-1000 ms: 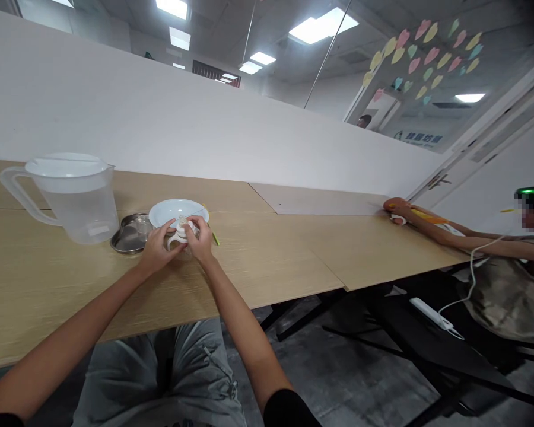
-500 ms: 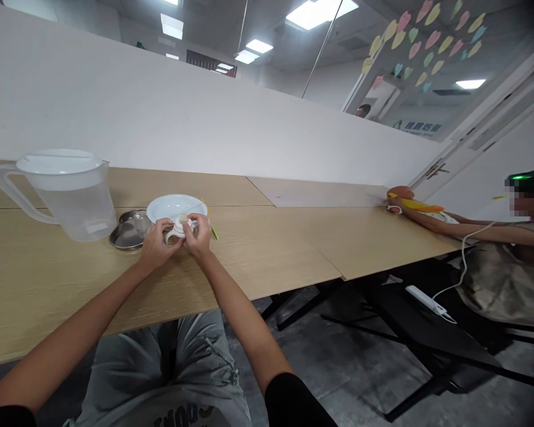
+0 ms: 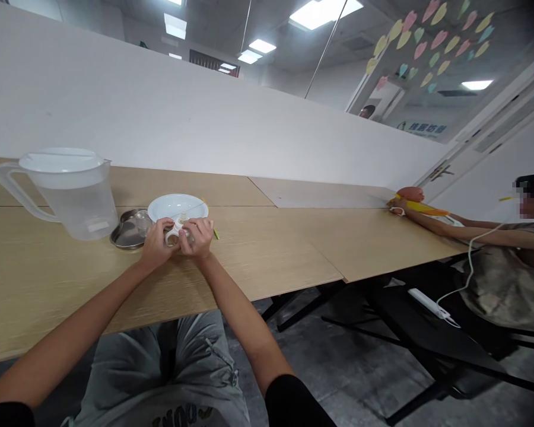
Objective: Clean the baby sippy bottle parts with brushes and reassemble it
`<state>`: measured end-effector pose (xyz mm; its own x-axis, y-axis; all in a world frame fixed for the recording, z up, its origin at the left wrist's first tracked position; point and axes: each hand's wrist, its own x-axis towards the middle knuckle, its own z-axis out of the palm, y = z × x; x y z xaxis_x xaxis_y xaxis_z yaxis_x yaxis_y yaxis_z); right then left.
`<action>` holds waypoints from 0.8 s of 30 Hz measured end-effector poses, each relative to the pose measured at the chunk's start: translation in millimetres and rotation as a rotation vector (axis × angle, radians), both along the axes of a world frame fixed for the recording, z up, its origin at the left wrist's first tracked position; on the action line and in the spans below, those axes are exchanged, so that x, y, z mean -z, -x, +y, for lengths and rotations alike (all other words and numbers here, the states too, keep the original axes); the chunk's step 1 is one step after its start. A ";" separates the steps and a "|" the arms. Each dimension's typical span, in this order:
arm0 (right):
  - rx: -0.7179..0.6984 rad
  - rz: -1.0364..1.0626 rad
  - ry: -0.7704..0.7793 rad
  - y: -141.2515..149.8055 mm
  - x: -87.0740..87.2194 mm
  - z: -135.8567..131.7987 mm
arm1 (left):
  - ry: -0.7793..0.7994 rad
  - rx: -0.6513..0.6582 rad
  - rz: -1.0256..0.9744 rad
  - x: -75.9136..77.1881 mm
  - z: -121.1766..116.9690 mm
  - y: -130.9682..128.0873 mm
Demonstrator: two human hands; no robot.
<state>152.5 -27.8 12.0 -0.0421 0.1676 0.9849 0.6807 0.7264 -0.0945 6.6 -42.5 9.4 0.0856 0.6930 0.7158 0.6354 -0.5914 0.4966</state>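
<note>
Both my hands are closed round a small white plastic piece with a looped handle point(image 3: 174, 230), held just above the wooden table point(image 3: 267, 249). My left hand point(image 3: 155, 243) grips its left side and my right hand point(image 3: 196, 237) its right side. A small clear jar seems to sit under it, mostly hidden by my fingers. Right behind my hands lies a white plate point(image 3: 178, 207). A shallow metal dish point(image 3: 129, 234) with a small glass cup in it sits to the left.
A clear plastic pitcher point(image 3: 66, 193) with a white lid stands at the left. A thin yellow-green stick point(image 3: 215, 233) lies by the plate. A white partition runs along the table's back. At the far right a seated person holds a yellow object point(image 3: 420, 207).
My hands have tightened round the white piece and my right hand has dropped slightly. The person at the right moved their hand a little.
</note>
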 end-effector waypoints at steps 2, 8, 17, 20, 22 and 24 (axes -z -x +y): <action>-0.028 -0.043 0.001 1.7 0.6 -0.2 | 0.015 0.015 0.035 0.7 0.7 1.2; -0.132 -0.138 -0.039 9.8 -0.4 -6.4 | 0.065 0.006 0.118 3.6 7.9 4.8; -0.167 0.265 0.161 4.9 -9.4 -3.6 | 0.078 0.018 0.155 -4.5 1.6 2.4; -0.203 0.153 0.321 1.5 -10.1 0.2 | 0.122 -0.015 0.113 -6.5 -1.1 1.2; -0.216 0.108 0.368 1.7 -9.9 1.7 | 0.134 -0.010 0.064 -5.8 -1.1 1.1; -0.214 0.114 0.387 3.9 -9.2 2.5 | 0.139 0.014 0.017 -4.1 -0.2 1.0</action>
